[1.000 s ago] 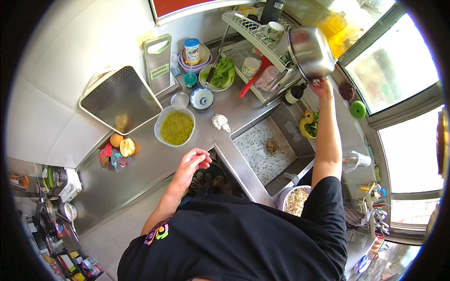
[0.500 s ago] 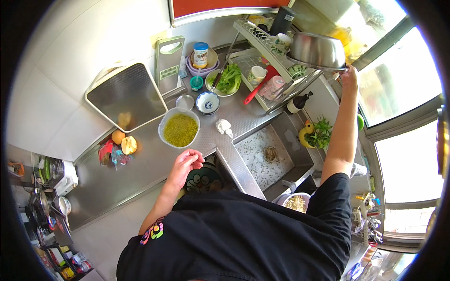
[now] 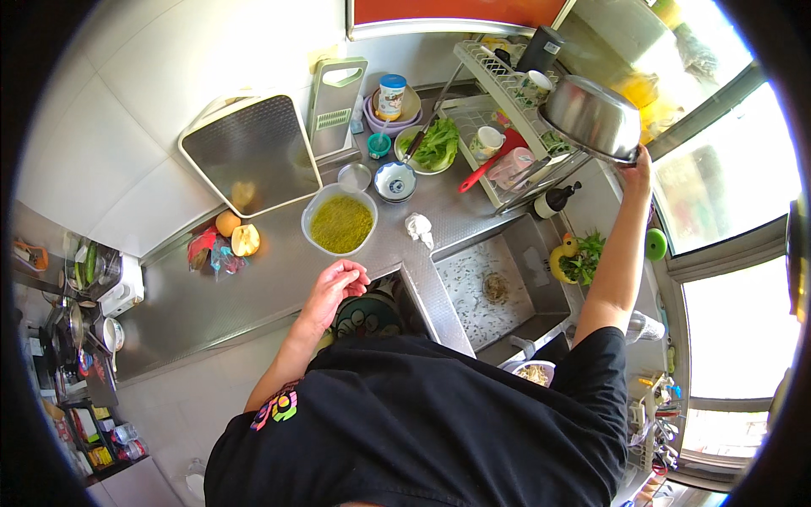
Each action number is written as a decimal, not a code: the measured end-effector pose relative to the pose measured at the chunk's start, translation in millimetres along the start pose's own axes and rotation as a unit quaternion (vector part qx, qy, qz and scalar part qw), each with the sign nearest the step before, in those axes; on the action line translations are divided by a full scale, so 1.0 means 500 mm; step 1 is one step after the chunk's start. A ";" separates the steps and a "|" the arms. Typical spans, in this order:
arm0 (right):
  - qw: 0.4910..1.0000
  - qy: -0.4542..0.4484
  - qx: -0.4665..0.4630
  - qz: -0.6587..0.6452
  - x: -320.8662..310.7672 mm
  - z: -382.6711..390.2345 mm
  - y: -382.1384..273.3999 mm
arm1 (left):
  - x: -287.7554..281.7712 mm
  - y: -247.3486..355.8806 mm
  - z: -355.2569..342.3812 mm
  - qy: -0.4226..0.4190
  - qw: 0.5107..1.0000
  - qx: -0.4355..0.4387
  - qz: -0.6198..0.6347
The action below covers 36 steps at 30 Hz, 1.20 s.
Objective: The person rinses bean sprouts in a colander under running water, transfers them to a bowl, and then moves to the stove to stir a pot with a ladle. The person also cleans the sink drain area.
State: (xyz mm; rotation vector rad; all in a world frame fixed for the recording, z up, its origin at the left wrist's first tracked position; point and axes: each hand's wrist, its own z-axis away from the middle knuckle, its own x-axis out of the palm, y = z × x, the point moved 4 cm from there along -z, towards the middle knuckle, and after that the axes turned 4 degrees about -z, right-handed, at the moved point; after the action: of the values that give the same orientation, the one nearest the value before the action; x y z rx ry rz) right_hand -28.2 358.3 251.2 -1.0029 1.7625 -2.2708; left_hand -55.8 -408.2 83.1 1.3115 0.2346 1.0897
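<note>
The right hand point(image 3: 637, 167) grips the near right edge of the steel bowl point(image 3: 598, 114), while the left hand point(image 3: 334, 289), loosely half-curled and empty, hangs by the counter's front edge, well apart from it. The round bowl lies ahead and left of the right hand, mouth down and tilted, its rim slanting away leftward beside the dish rack point(image 3: 494, 83); the metal counter point(image 3: 203, 308) and sink point(image 3: 509, 331) spread below
</note>
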 end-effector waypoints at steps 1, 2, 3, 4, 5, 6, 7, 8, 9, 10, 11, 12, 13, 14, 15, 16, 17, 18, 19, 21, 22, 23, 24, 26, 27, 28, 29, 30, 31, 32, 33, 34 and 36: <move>1.000 -0.016 0.006 -0.010 -0.001 0.015 0.005 | -0.004 -0.004 0.004 0.003 1.000 -0.002 -0.002; 1.000 -0.009 0.008 -0.013 -0.002 0.028 0.011 | -0.009 -0.007 0.007 0.009 1.000 -0.006 -0.004; 0.999 -0.014 0.023 -0.021 0.001 0.040 0.020 | -0.012 -0.011 0.012 0.013 1.000 -0.008 -0.004; 1.000 -0.011 0.005 -0.020 0.005 0.048 0.024 | -0.015 -0.014 0.014 0.017 1.000 -0.009 -0.005; 1.000 0.005 -0.004 -0.024 0.008 0.053 0.031 | -0.018 -0.018 0.016 0.024 1.000 -0.014 -0.006; 0.999 0.031 -0.019 -0.023 0.009 0.056 0.035 | -0.018 -0.020 0.018 0.022 1.000 -0.011 -0.003; 0.998 0.033 -0.031 -0.039 0.014 0.057 0.038 | -0.019 -0.022 0.020 0.023 1.000 -0.012 -0.002; 0.997 0.046 -0.048 -0.050 0.017 0.056 0.039 | -0.021 -0.025 0.022 0.033 0.999 -0.023 -0.006; 0.994 0.058 -0.066 -0.061 0.019 0.055 0.037 | -0.019 -0.026 0.023 0.024 1.000 -0.015 0.002; 0.994 0.044 -0.074 -0.064 0.025 0.052 0.031 | -0.019 -0.028 0.025 0.026 1.000 -0.018 0.004; 0.994 0.045 -0.075 -0.066 0.027 0.049 0.024 | -0.019 -0.029 0.026 0.025 1.000 -0.015 0.007; 0.994 0.045 -0.077 -0.068 0.027 0.045 0.012 | -0.019 -0.032 0.029 0.028 0.999 -0.019 0.003; 0.991 0.084 -0.071 -0.073 0.020 0.042 0.001 | -0.019 -0.034 0.032 0.029 0.999 -0.017 0.001; 0.991 0.068 -0.078 -0.088 0.021 0.036 -0.017 | -0.021 -0.038 0.034 0.043 0.999 -0.030 -0.006; 0.988 0.041 -0.091 -0.116 0.023 0.028 -0.033 | -0.019 -0.036 0.035 0.031 0.999 -0.016 -0.001; 0.991 0.012 -0.094 -0.096 0.028 0.016 -0.049 | -0.019 -0.038 0.035 0.031 0.999 -0.014 0.000; 0.991 -0.033 -0.111 -0.069 0.034 0.004 -0.061 | -0.018 -0.037 0.035 0.025 1.000 -0.008 0.004; 0.992 -0.039 -0.114 -0.044 0.040 -0.015 -0.063 | -0.018 -0.038 0.034 0.033 0.999 -0.011 0.003; 0.976 -0.164 -0.141 0.000 0.054 -0.022 -0.063 | -0.018 -0.038 0.033 0.035 0.999 -0.010 0.005; 0.958 -0.234 -0.129 0.102 0.073 -0.057 -0.038 | -0.018 -0.037 0.029 0.036 0.999 -0.006 0.007; 0.985 -0.060 -0.160 0.025 0.063 -0.089 -0.013 | -0.018 -0.036 0.028 0.036 0.999 -0.004 0.009; 0.990 -0.027 -0.136 -0.009 0.077 -0.114 0.002 | -0.019 -0.036 0.026 0.037 0.999 -0.002 0.010; 0.987 0.005 -0.157 -0.035 0.083 -0.126 0.021 | -0.021 -0.038 0.026 0.036 0.999 -0.003 0.007; 0.981 0.088 -0.160 -0.068 0.102 -0.140 0.054 | -0.027 -0.044 0.030 0.045 0.999 -0.014 -0.003; 0.978 0.066 -0.152 -0.124 0.120 -0.141 0.066 | -0.031 -0.045 0.029 0.040 0.999 -0.004 0.002; 0.980 0.106 -0.148 -0.077 0.128 -0.134 0.070 | -0.035 -0.049 0.034 0.047 0.999 -0.004 0.005; 0.977 0.172 -0.123 -0.027 0.128 -0.122 0.079 | -0.042 -0.053 0.037 0.063 0.998 -0.011 0.006; 0.961 0.199 -0.139 0.130 0.134 -0.109 0.067 | -0.044 -0.054 0.041 0.058 0.998 -0.003 0.012; 0.914 0.257 -0.143 0.280 0.132 -0.093 0.050 | -0.046 -0.055 0.043 0.064 0.998 0.000 0.016; 0.852 0.290 -0.180 0.397 0.138 -0.080 0.035 | -0.044 -0.053 0.044 0.059 0.998 0.012 0.024; 0.730 0.262 -0.236 0.586 0.146 -0.069 0.011 | -0.044 -0.054 0.044 0.074 0.997 0.002 0.017; 0.721 0.232 -0.247 0.604 0.147 -0.067 0.009 | -0.042 -0.052 0.043 0.078 0.997 0.002 0.016; 0.716 0.223 -0.251 0.612 0.131 -0.066 0.002 | -0.035 -0.048 0.040 0.079 0.997 0.002 0.014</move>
State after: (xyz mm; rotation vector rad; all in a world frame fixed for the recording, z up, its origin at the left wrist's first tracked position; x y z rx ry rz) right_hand -97.7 355.9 274.8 0.7306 2.1811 -1.1573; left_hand -38.8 -431.4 61.5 1.2367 0.3374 1.2177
